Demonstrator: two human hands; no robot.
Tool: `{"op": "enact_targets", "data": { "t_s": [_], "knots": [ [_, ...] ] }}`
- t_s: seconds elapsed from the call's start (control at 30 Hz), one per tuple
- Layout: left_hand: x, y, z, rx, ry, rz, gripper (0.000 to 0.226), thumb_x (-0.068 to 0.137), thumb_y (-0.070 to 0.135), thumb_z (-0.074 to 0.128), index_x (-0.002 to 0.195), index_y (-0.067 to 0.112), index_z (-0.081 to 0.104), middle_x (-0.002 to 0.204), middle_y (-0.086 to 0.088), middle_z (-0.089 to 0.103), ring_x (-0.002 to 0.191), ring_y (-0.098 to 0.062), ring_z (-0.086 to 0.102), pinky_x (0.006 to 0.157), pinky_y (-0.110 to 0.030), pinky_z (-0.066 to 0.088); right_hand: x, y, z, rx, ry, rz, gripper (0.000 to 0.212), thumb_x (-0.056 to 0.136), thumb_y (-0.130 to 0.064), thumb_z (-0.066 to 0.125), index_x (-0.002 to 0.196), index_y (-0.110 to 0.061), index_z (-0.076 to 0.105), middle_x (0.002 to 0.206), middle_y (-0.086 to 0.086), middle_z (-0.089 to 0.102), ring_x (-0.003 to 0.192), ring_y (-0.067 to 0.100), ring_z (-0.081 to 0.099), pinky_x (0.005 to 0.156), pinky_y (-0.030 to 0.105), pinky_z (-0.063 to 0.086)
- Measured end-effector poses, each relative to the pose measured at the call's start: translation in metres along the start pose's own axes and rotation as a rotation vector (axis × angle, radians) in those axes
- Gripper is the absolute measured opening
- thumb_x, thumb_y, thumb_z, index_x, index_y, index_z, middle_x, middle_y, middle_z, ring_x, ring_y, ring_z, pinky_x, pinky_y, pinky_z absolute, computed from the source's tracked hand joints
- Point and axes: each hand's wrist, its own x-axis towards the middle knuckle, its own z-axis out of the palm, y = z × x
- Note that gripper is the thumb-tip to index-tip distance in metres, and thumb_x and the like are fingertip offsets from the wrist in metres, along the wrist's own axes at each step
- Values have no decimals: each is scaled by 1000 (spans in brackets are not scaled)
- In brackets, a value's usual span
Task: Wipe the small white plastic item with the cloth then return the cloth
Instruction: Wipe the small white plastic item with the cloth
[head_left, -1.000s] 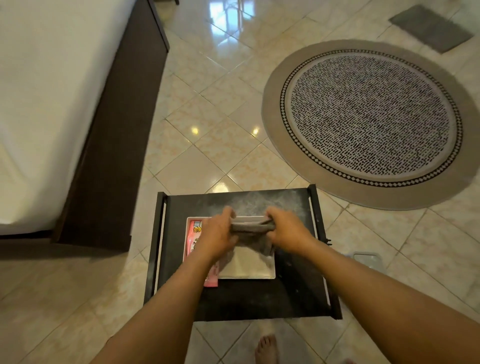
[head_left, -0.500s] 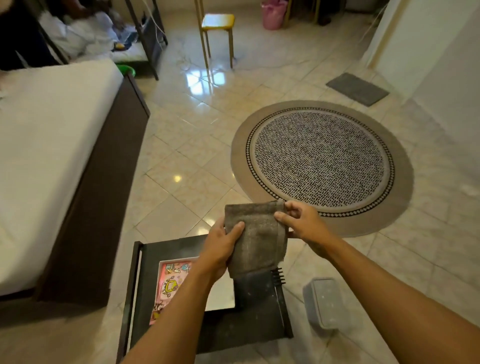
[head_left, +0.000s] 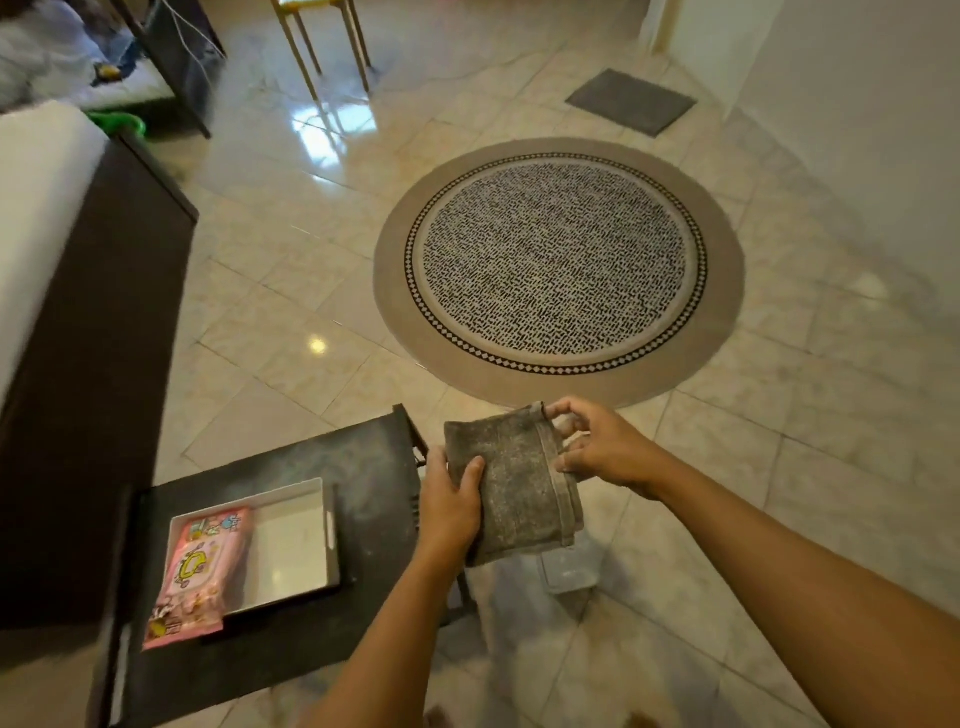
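Note:
I hold a folded grey cloth (head_left: 514, 488) in front of me, above the floor to the right of a low black table (head_left: 374, 467). My left hand (head_left: 449, 506) grips its left edge with the thumb on top. My right hand (head_left: 597, 444) pinches its right edge with fingertips. A small clear-white plastic item (head_left: 569, 571), like a lid or box, lies on the floor just below the cloth, partly hidden by it. A white rectangular tray (head_left: 291, 540) sits on the black table.
A pink wipes packet (head_left: 195, 571) lies across the tray's left side. A round patterned rug (head_left: 558, 270) covers the floor ahead. A bed with dark frame (head_left: 88, 364) stands left. A yellow stool (head_left: 322, 47) and grey mat (head_left: 631, 101) are far off.
Both hands lifted the cloth off the tray and carried it right, past the table's edge. The cloth now hangs flat and folded. The view has swung right.

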Motion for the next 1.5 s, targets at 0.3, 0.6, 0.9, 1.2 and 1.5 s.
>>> {"op": "enact_targets", "data": {
  "t_s": [0.3, 0.6, 0.9, 1.2, 1.5],
  "knots": [
    [37, -191, 109, 106, 33, -49, 11, 100, 34, 54, 108, 37, 47, 104, 9, 61, 94, -4, 60, 78, -33, 54, 62, 202, 6, -107, 36, 106, 51, 76, 10, 69, 115, -21, 59, 101, 13, 62, 80, 32, 69, 70, 51, 61],
    [82, -337, 160, 140, 35, -35, 20, 101, 32, 53, 117, 25, 46, 107, 5, 60, 96, -11, 61, 79, -37, 56, 124, 350, 41, -215, 78, 90, 52, 74, 6, 72, 115, -23, 58, 96, 7, 61, 71, 18, 62, 65, 42, 60],
    [105, -385, 177, 211, 104, 119, 22, 101, 30, 53, 115, 28, 37, 101, 5, 60, 84, -4, 59, 61, -23, 49, 151, 411, 32, -238, 117, 136, 62, 96, -10, 56, 149, -30, 33, 109, 7, 58, 94, 20, 60, 80, 35, 53],
    [94, -395, 173, 486, 80, 236, 86, 93, 40, 64, 152, 30, 2, 147, -9, 30, 129, -25, 39, 90, -29, 51, 131, 435, 48, -16, 57, 103, 89, 84, 11, 65, 153, -28, 25, 79, 9, 53, 67, 16, 57, 62, 29, 56],
    [84, -415, 186, 1114, -190, 697, 72, 96, 69, 19, 149, 47, -24, 163, 5, -28, 146, -21, -32, 120, -48, -12, 118, 438, 44, 23, -55, 142, 104, 81, 20, 62, 154, -39, 20, 79, 10, 51, 75, 22, 59, 74, 40, 61]
  ]
}}
